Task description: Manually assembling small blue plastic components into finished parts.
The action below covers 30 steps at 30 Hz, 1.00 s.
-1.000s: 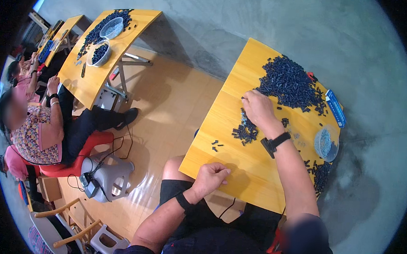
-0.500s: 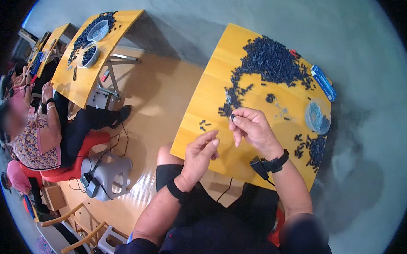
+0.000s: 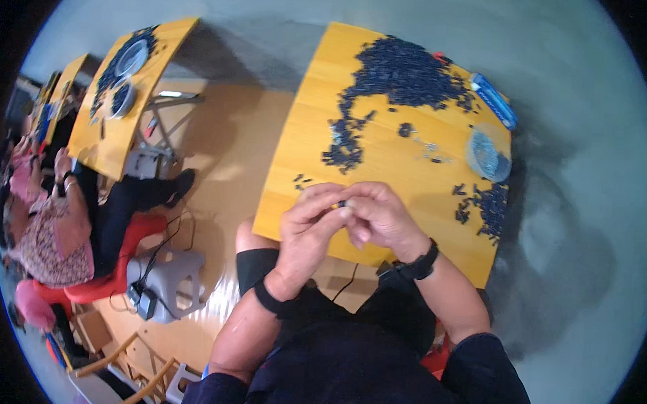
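Over the near edge of the table, my left hand (image 3: 308, 221) and my right hand (image 3: 382, 217) meet at the fingertips. Between them they pinch a small black piece (image 3: 341, 203), mostly covered by the fingers. Its exact kind is too small to make out. A few similar black pieces (image 3: 302, 180) lie beyond my left hand. Farther off, a large heap of small black pieces (image 3: 405, 72) covers the far part of the table, with a trail of them (image 3: 344, 149) running toward me. Tiny silvery bits (image 3: 432, 150) are scattered mid-table.
On the right of the yellow table (image 3: 284, 193) stands a clear plastic tub (image 3: 489, 153) of small pale-blue bits. Another cluster of black pieces (image 3: 493, 208) lies below it. A blue box (image 3: 494, 101) and a red object (image 3: 442, 58) sit at the far right. A co-worker (image 3: 58, 234) sits leftward.
My left hand has come up and joined my right hand, which has moved toward me with the small black piece. The whole view has shifted slightly.
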{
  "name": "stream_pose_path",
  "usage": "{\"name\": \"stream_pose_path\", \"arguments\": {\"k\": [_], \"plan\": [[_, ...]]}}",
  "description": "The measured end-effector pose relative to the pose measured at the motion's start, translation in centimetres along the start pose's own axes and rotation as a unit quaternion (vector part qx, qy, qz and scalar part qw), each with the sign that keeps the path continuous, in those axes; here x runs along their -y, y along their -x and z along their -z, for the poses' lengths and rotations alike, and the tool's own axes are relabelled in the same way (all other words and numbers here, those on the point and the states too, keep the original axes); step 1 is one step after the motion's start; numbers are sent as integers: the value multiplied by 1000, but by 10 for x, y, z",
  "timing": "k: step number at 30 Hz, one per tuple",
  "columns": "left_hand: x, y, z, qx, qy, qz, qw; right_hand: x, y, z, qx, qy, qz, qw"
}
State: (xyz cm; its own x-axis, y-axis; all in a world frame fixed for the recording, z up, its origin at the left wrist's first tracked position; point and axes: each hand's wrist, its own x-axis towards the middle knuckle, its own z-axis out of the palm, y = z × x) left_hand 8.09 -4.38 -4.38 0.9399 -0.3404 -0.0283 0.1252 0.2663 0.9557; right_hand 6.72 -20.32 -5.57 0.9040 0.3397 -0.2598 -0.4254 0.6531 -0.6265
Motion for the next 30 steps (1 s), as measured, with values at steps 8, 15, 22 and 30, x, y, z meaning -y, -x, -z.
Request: {"name": "stream_pose_path", "arguments": {"k": [8,15,22,30], "plan": [[17,18,17,-69,-7,158,985,28,21,80,-249,659,198,681],[21,21,13,-41,13,211,977,77,31,142,-324,790,197,482],[26,22,17,-67,-11,222,973,78,28,151,-305,834,81,452],[31,29,22,-87,-42,242,966,48,50,125,-236,882,71,401]]}}
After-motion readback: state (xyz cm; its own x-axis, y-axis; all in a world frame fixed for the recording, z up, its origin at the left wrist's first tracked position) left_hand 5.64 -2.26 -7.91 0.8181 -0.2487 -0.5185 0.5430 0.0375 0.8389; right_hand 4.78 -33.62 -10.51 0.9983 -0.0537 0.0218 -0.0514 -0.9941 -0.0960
